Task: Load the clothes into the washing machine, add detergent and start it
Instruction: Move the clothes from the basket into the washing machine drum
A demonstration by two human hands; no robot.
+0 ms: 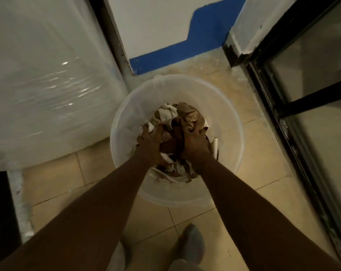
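A round translucent white bucket (220,106) stands on the tiled floor straight below me. Inside it lies a bundle of brown and white clothes (177,114). Both my arms reach down into the bucket. My left hand (151,137) is closed on the left side of the bundle. My right hand (193,139) grips the brown cloth on the right side. The lower part of the bundle is hidden under my hands and wrists.
A large white appliance wrapped in clear plastic film (40,85) stands at the left, close to the bucket. A black-framed glass door (306,94) runs along the right. A white wall with a blue base band (185,49) is ahead. My feet (193,245) are on beige tiles.
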